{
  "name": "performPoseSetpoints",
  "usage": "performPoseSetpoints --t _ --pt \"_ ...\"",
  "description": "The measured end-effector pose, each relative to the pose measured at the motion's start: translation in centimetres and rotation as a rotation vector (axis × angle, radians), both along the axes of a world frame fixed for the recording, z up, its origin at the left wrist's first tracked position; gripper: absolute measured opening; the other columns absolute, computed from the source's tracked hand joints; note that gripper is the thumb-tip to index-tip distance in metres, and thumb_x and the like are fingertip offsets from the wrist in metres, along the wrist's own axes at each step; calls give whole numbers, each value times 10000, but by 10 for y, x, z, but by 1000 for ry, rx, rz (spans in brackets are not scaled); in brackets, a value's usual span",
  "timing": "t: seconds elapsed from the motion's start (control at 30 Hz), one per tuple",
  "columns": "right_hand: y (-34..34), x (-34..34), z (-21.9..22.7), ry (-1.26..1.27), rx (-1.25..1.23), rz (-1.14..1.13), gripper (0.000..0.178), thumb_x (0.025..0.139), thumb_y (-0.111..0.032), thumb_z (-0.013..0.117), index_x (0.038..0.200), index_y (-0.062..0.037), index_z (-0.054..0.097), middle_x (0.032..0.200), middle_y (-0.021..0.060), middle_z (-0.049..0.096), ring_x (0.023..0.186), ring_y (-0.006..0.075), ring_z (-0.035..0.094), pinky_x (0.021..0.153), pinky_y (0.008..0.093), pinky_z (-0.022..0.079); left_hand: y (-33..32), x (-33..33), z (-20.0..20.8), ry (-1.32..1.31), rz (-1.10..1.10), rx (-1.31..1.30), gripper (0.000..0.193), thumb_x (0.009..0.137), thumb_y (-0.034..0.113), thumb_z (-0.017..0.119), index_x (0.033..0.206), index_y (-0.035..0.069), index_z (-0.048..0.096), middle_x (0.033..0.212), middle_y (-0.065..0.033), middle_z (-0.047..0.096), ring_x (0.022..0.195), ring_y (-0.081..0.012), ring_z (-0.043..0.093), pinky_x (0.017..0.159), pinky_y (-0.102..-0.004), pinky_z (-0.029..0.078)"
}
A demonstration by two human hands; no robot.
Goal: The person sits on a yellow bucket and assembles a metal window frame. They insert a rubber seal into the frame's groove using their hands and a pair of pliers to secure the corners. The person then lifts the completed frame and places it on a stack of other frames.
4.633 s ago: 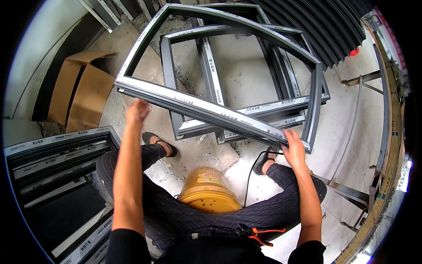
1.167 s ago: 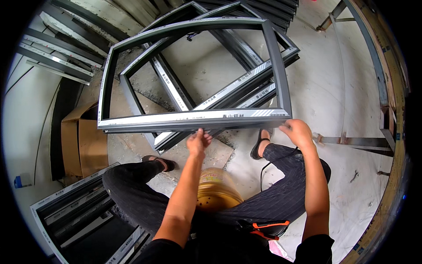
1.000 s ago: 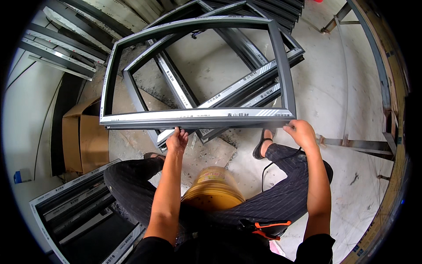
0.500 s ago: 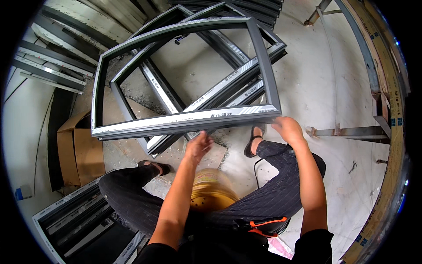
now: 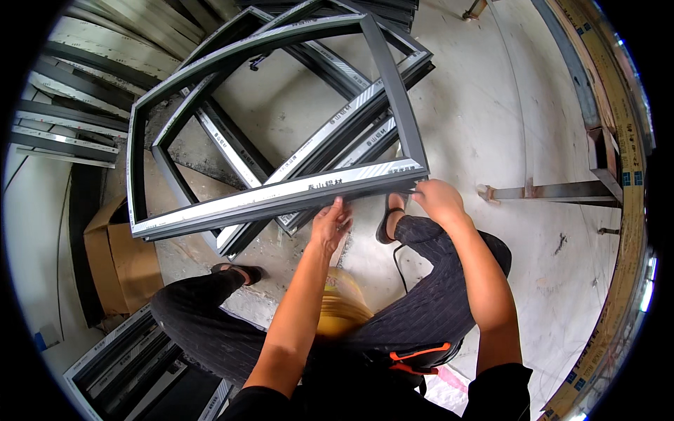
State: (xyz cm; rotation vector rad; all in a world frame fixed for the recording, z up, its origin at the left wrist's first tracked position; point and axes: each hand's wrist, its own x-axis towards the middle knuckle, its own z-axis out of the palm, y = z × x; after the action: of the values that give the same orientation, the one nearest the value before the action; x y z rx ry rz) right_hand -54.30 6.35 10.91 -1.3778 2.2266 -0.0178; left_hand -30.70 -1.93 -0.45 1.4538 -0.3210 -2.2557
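Observation:
A dark grey aluminium window frame (image 5: pixel 277 196) with an arched top lies uppermost on other crossed frames (image 5: pixel 323 140). White printed film covers parts of its faces. My left hand (image 5: pixel 330 226) is at the middle of its near rail, thumb against the edge and fingers loosely curled below. At the rail's right-hand corner, my right hand (image 5: pixel 441 202) has its fingertips pinched together; whatever they grip is hidden or too small to name.
Lengths of aluminium profile (image 5: pixel 91 84) are stacked at the far left, above an open cardboard box (image 5: pixel 123 259). More frames (image 5: pixel 133 358) lie at lower left. A yellow drum (image 5: pixel 344 305) stands between my legs. Orange-handled pliers (image 5: pixel 421 354) are at my waist. A metal stand (image 5: pixel 554 191) is at right.
The view has shifted, so the frames appear farther left. My left hand has moved right along the near rail, and its thumb now meets the edge. My right hand stays at the corner.

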Motion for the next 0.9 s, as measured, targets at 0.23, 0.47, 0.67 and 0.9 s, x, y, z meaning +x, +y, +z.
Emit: performPoseSetpoints --t 0.23,0.47,0.67,0.9 --pt "4 -3 -8 12 -33 4 139 792 -183 598 822 -53 633 817 148 619 832 326 588 707 416 465 11 -25 -9 -89 157 8 192 841 194 642 786 47 530 763 -69 605 718 -158 577 672 -302 518" --pt "-2 5 0 26 -78 32 158 752 -165 620 851 -41 625 856 153 610 850 332 580 725 424 457 17 -36 -14 -23 75 46 185 850 229 629 853 55 568 778 -38 610 689 -143 572 631 -285 487" --pt "-12 9 9 96 -207 66 129 712 -121 639 807 -38 610 854 128 597 841 315 580 716 408 470 -26 80 -25 101 231 39 216 878 306 565 834 96 545 705 -12 530 650 -155 493 580 -249 416" --pt "-47 30 20 79 -625 271 185 705 -60 606 887 -29 601 1011 132 587 981 324 530 819 409 431 -89 253 -5 -246 350 -463 297 919 322 499 870 29 506 742 -55 515 616 -158 486 613 -302 474"
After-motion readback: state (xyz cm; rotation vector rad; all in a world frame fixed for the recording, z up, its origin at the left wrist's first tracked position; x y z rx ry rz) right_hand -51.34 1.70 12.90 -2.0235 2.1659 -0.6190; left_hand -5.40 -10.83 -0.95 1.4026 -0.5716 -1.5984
